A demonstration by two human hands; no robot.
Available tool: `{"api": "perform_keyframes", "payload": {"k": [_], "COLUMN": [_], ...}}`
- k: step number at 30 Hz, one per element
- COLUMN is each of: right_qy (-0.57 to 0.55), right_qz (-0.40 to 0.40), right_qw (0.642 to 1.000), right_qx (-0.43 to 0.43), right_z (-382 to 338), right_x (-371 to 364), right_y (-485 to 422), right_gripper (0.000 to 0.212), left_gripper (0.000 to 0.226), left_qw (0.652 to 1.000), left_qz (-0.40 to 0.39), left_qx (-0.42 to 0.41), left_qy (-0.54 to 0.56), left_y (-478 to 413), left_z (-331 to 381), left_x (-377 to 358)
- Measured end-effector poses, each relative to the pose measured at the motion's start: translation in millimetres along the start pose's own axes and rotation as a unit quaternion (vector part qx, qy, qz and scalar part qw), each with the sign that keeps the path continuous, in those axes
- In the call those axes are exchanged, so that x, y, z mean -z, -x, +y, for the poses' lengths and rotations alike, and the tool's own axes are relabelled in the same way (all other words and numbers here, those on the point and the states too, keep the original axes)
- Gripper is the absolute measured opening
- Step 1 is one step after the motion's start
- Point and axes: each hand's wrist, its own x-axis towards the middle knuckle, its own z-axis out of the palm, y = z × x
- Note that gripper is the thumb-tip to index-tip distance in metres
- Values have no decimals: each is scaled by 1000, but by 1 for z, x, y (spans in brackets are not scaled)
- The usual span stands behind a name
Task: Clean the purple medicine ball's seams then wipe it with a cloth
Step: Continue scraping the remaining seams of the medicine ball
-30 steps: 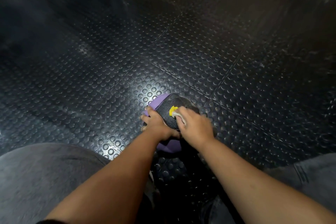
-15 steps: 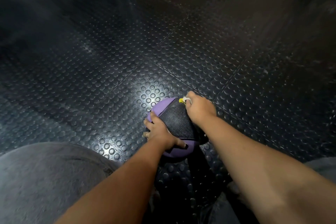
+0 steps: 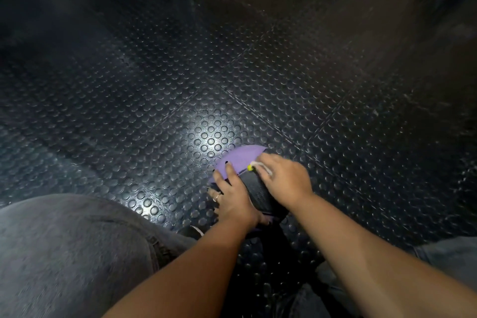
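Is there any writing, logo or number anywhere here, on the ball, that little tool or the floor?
No text can be read in this picture.
The purple medicine ball shows only plain purple and black panels.
The yellow-tipped tool, pinched by the right hand, is too small and blurred to show any mark.
The studded floor bears only round studs.
The left hand hides part of the ball.

No legible text or markings anywhere.
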Motion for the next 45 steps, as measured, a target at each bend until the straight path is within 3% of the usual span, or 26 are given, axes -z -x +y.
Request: {"api": "perform_keyframes", "payload": {"k": [6, 10, 14, 20, 23, 25, 31, 35, 37, 39, 42, 45], "right_qy": [-10, -10, -30, -64, -32, 10, 7, 5, -15, -108, -240, -326], "right_qz": [-30, -88, -117, -80, -89, -79, -40, -75, -94, -65, 37, 89], "right_qw": [984, 964, 968, 986, 994, 996, 989, 975, 966, 948, 889, 824], "right_qx": [-177, -251, -221, -129, -57, -27, -140, -208, -242, -293, -387, -455], "right_z": [21, 34, 26, -14, -30, -31, -9, 16, 31, 49, 73, 84], "right_x": [1, -1, 5, 14, 12, 11, 10, 9, 13, 20, 28, 20], "right_y": [-33, -53, -45, 4, 23, 26, -10, -41, -50, -49, -27, 5], "right_gripper": [21, 23, 16, 10, 14, 17, 15, 15, 15, 14, 19, 23], "left_gripper": [172, 171, 172, 169, 154, 156, 171, 175, 174, 173, 172, 168], "left_qw": [1000, 1000, 1000, 1000, 1000, 999, 999, 999, 999, 999, 998, 997], "left_qz": [-6, -7, -5, -5, 8, 7, -9, -5, -2, -2, -19, -25], "left_qx": [-24, -24, -25, -20, -26, -28, -33, -35, -38, -46, -38, 5], "left_qy": [-4, 1, 2, -12, -12, -16, -23, -14, -23, -28, -38, -74], "left_y": [5, 6, 4, -2, -5, -5, 1, -1, -1, -3, -9, -9], "left_z": [-5, -6, -8, -4, -4, -7, -10, -12, -14, -16, -15, -11], "left_x": [2, 4, 3, 9, 9, 8, 7, 6, 9, 15, 31, 45]}}
